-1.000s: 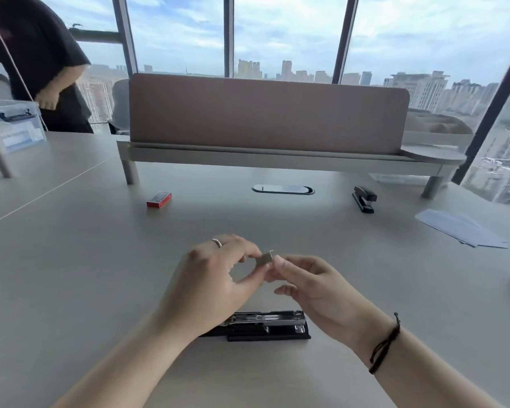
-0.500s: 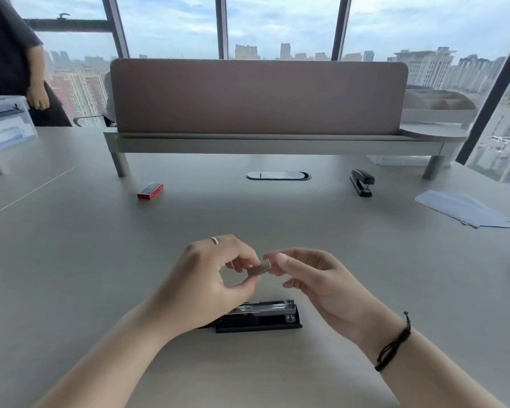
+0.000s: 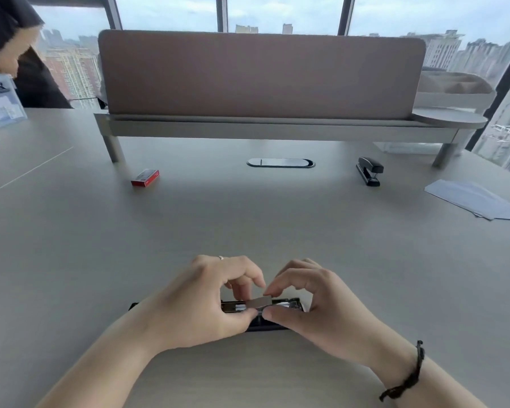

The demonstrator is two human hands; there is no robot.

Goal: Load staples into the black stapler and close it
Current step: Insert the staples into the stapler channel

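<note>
A black stapler (image 3: 286, 304) lies opened flat on the grey table near me, its metal staple channel facing up and mostly hidden by my hands. A short silver strip of staples (image 3: 258, 302) sits just over that channel, slightly tilted. My left hand (image 3: 200, 301) pinches its left end between thumb and fingers. My right hand (image 3: 315, 307) pinches its right end the same way. Whether the strip touches the channel is hidden.
A red staple box (image 3: 145, 177) lies far left on the table (image 3: 71, 245). A second black stapler (image 3: 369, 171) stands far right, with white papers (image 3: 474, 198) beyond it. A desk divider shelf (image 3: 259, 125) spans the back. A person (image 3: 15, 54) stands at the far left.
Both hands have come down with the staple strip from mid-air to the stapler's open channel. The camera has tilted down and the person at the left has shifted.
</note>
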